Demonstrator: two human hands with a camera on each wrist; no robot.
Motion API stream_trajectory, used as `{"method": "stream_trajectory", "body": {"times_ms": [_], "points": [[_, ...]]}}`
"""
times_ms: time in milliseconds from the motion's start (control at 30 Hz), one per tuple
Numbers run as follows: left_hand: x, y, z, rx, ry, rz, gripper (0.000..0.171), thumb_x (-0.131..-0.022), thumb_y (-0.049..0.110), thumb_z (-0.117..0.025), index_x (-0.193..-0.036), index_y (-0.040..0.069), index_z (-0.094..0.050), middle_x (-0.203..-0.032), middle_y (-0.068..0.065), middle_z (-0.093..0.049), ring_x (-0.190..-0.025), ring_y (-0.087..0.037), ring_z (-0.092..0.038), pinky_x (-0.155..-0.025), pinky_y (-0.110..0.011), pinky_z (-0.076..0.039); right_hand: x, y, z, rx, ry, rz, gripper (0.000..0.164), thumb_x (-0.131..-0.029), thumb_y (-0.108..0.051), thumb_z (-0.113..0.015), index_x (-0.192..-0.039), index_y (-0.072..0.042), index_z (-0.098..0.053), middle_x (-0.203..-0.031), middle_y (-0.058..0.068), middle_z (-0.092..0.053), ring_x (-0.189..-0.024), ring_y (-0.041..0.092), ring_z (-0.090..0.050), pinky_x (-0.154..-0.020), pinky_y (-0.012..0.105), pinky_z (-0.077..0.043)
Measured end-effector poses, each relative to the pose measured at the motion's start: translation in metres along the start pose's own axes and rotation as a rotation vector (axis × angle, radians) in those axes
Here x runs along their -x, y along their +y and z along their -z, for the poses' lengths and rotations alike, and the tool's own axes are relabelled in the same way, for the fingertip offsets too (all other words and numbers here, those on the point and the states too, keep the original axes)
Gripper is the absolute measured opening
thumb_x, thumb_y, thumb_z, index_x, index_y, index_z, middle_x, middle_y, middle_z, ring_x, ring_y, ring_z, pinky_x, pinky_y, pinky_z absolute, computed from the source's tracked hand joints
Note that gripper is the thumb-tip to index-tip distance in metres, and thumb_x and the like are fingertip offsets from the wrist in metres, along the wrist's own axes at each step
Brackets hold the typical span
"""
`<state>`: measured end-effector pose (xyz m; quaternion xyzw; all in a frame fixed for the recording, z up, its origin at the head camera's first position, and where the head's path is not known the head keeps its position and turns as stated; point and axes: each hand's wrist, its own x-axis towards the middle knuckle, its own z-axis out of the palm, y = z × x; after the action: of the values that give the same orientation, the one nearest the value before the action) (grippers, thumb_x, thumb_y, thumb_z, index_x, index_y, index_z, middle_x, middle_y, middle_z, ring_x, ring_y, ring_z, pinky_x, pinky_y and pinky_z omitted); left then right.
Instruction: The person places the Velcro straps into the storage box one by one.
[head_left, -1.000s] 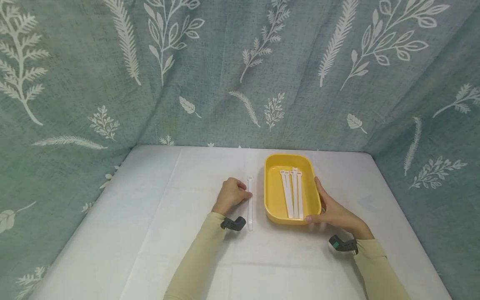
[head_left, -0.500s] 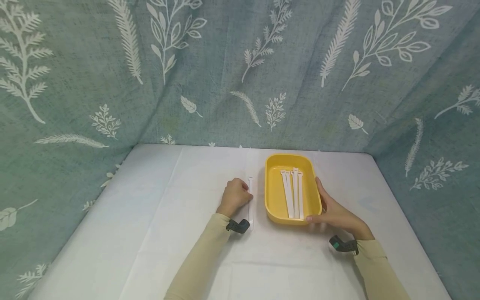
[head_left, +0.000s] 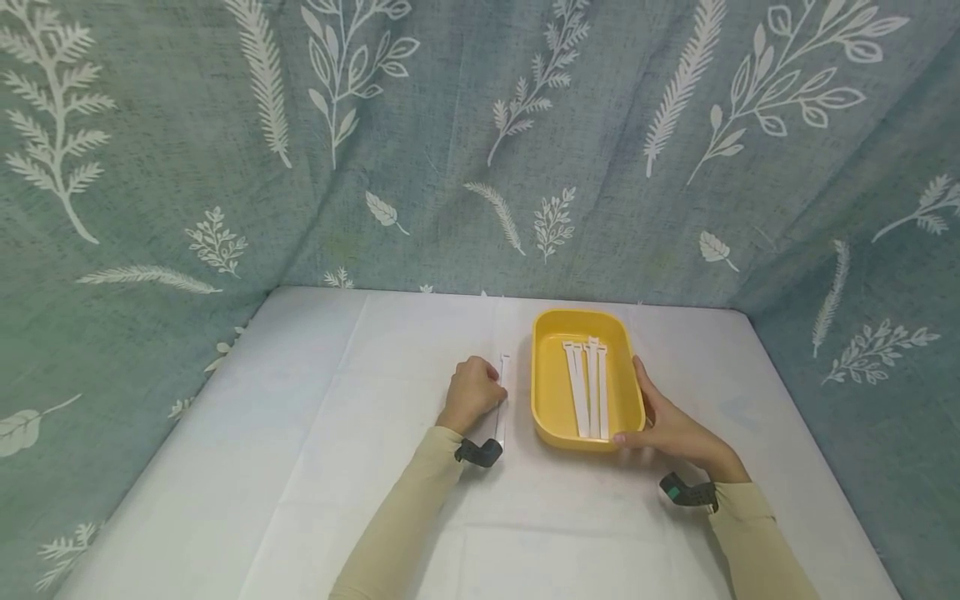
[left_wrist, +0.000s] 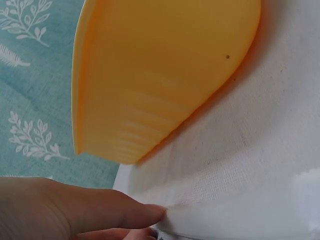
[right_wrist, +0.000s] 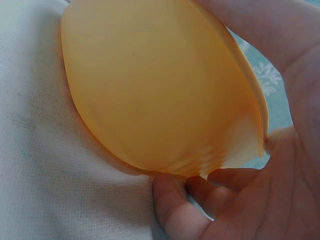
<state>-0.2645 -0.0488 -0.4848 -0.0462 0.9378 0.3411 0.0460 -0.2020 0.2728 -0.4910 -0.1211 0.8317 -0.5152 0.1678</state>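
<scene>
Left of the yellow tray, my left hand (head_left: 471, 393) pinches a flat white cable tie (head_left: 504, 367) with a slotted head between thumb and fingers. The hand and its wrist camera hide part of the cable tie. In the left wrist view the thumb (left_wrist: 120, 210) lies along the strip's near end, with the fingers mostly out of sight under it. My right hand (head_left: 671, 429) grips the yellow tray (head_left: 542, 400) at its near right corner, thumb on the front and fingers along the right side. Several more white cable ties (head_left: 592, 387) lie side by side in the tray.
A white cloth (head_left: 360, 400) covers the table. Behind it and at both sides hangs a blue-green curtain (head_left: 435, 242) with white leaf prints.
My left hand has moved slightly right and closed on the cable tie, which now tilts a little and looks lifted. The right hand stays on the tray.
</scene>
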Motion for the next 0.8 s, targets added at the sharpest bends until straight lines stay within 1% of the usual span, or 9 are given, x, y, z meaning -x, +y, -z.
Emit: {"method": "stream_trajectory", "body": {"times_ms": [167, 400, 533, 667, 800], "points": [[0.0005, -0.0010, -0.0009, 0.001, 0.003, -0.035, 0.025, -0.077, 0.003, -0.079, -0.102, 0.000, -0.077, -0.091, -0.012, -0.076, -0.079, -0.024, -0.068, -0.074, -0.036, -0.060, 0.0009, 0.0004, -0.0001, 0.001, 0.000, -0.004, 0.135, -0.083, -0.025, -0.085, -0.162, -0.030, 0.024, -0.174, 0.007, 0.020, -0.160, 0.047, 0.009, -0.123, 0.074, -0.007], [0.0006, -0.0024, -0.0010, -0.030, 0.028, -0.074, 0.032, -0.078, 0.004, -0.080, -0.109, -0.003, -0.076, -0.086, -0.011, -0.074, -0.076, -0.023, -0.067, -0.076, -0.038, -0.061, 0.0001, -0.0001, -0.0013, -0.002, -0.004, 0.000, 0.135, -0.083, -0.024, -0.086, -0.161, -0.029, 0.024, -0.174, 0.007, 0.020, -0.160, 0.047, 0.009, -0.124, 0.073, -0.007], [0.0007, -0.0022, -0.0005, -0.034, 0.031, -0.055, 0.032, -0.075, 0.003, -0.079, -0.108, -0.001, -0.076, -0.088, -0.011, -0.075, -0.078, -0.025, -0.068, -0.080, -0.041, -0.061, -0.0009, 0.0009, -0.0013, -0.005, -0.004, -0.001, 0.135, -0.083, -0.024, -0.086, -0.161, -0.030, 0.024, -0.174, 0.007, 0.020, -0.160, 0.047, 0.008, -0.124, 0.073, -0.007], [0.0006, -0.0014, -0.0004, -0.030, 0.013, -0.034, 0.031, -0.075, 0.002, -0.078, -0.106, 0.001, -0.077, -0.096, -0.013, -0.077, -0.081, -0.026, -0.069, -0.081, -0.041, -0.061, -0.0012, 0.0020, -0.0008, 0.004, -0.002, -0.008, 0.136, -0.083, -0.025, -0.086, -0.161, -0.031, 0.024, -0.174, 0.007, 0.020, -0.160, 0.048, 0.007, -0.124, 0.073, -0.008], [-0.0001, -0.0011, -0.0007, -0.031, 0.009, -0.040, 0.026, -0.077, 0.001, -0.077, -0.103, 0.002, -0.079, -0.101, -0.014, -0.078, -0.083, -0.026, -0.070, -0.082, -0.041, -0.061, -0.0003, 0.0018, -0.0008, 0.006, 0.002, -0.016, 0.136, -0.083, -0.025, -0.086, -0.161, -0.033, 0.024, -0.174, 0.008, 0.019, -0.160, 0.050, 0.004, -0.123, 0.074, -0.009]]}}
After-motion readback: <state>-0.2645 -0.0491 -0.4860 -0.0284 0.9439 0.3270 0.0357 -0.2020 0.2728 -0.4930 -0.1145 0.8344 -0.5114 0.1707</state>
